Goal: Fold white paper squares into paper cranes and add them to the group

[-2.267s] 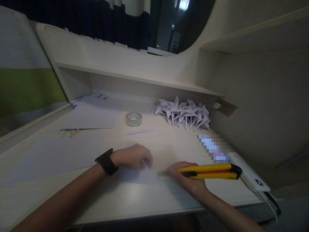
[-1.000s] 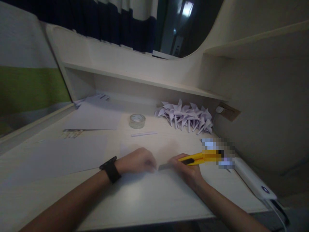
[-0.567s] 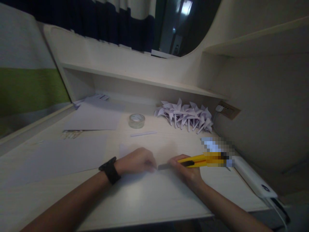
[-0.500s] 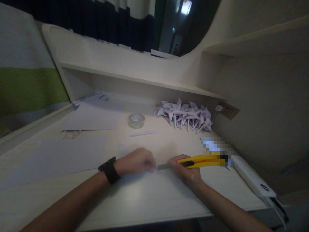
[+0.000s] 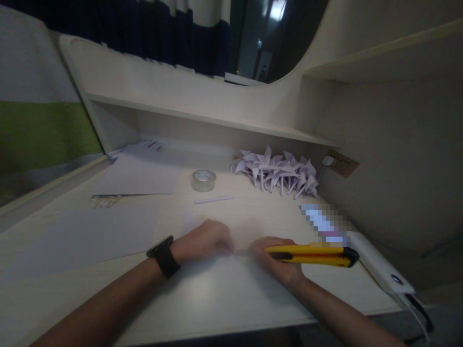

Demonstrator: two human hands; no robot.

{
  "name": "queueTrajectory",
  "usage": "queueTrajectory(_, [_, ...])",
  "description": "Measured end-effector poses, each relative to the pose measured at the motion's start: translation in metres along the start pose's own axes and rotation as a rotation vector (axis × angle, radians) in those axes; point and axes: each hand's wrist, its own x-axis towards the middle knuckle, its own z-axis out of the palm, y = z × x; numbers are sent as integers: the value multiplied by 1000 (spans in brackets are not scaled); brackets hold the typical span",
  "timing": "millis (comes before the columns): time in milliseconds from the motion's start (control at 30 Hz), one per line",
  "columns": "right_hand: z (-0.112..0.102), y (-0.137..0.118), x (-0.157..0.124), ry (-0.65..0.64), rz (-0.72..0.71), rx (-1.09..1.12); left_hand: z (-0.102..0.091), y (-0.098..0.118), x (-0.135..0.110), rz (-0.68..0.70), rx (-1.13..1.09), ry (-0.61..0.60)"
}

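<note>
Closed firmly around a yellow utility knife (image 5: 313, 254), the grip of the right hand (image 5: 281, 271) sits right of the middle of the tabletop (image 5: 202, 303), toward its near edge. From where I'm standing, the knife lies almost level, its black-capped butt toward the tabletop's right edge and its blade (image 5: 243, 252), a blurry grey streak, pointing at the fingertips of the left hand (image 5: 204, 241). That hand has its fingers curled downward, a dark watch (image 5: 163, 255) on the wrist; I can't tell whether its grip pinches anything, since the tips are hidden and smeared. Just behind it shows a faint pale sheet (image 5: 190, 220). Farther back lies a thin white paper stick (image 5: 214, 199), and behind that a roll of clear tape (image 5: 203, 181). Folded white pinwheels (image 5: 277, 169) crowd together by the far right corner, their stems toward the near edge. Over by the left edge, one large white sheet (image 5: 90, 236) lies nearer and another white sheet (image 5: 141, 171) farther back, small pale pieces (image 5: 107, 200) poking out between them. Along the right edge I see a pixelated bright object (image 5: 321, 223) and, just nearer, a long white device (image 5: 379, 267) trailing cords.
</note>
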Motion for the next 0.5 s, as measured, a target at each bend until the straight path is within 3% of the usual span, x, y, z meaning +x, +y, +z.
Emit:
queueTrajectory(167, [-1,-7,-2,-84,-80,-42,2,-3,0,-19,-7,4])
queueTrajectory(500, [0,-11,-2,-90,-166,-97,4,-5,1,-15,11,3])
